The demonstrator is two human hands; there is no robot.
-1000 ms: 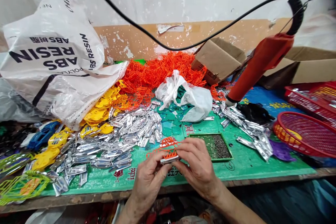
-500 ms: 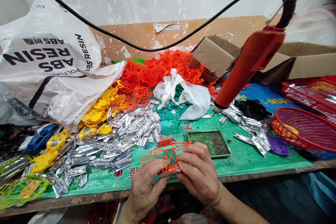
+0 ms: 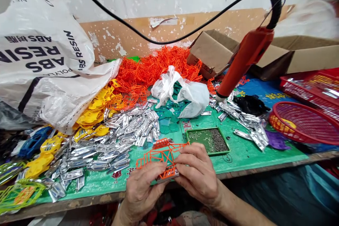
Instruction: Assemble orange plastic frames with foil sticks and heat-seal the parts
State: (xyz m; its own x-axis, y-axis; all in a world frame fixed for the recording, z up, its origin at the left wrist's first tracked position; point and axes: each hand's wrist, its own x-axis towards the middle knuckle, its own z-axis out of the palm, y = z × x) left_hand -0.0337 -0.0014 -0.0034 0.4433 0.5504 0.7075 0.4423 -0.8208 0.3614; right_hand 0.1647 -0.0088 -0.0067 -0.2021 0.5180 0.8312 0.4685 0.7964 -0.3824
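Between my two hands is an orange plastic frame (image 3: 165,155), an open lattice shaped like a vehicle body, held at the table's front edge. My left hand (image 3: 144,187) grips its left lower side, thumb on top. My right hand (image 3: 197,174) is closed on its right end, fingers curled over it. A shiny silver piece shows under the frame's near edge, partly hidden by my fingers. Just beyond my right hand sits a green tray (image 3: 208,141) of small dark screws. A red electric screwdriver (image 3: 245,63) hangs above the table, touched by neither hand.
Silver metal-looking parts (image 3: 143,123) lie piled left of centre, beside yellow plastic pieces (image 3: 91,113). Orange frames (image 3: 159,67) are heaped behind a white plastic bag (image 3: 194,95). A large resin sack (image 3: 45,60) stands left; a red basket (image 3: 302,123) and cardboard boxes (image 3: 214,49) are right.
The whole view has shifted slightly, so things sit a little further left. Both hands keep their hold on the orange frame, with little visible change in grip.
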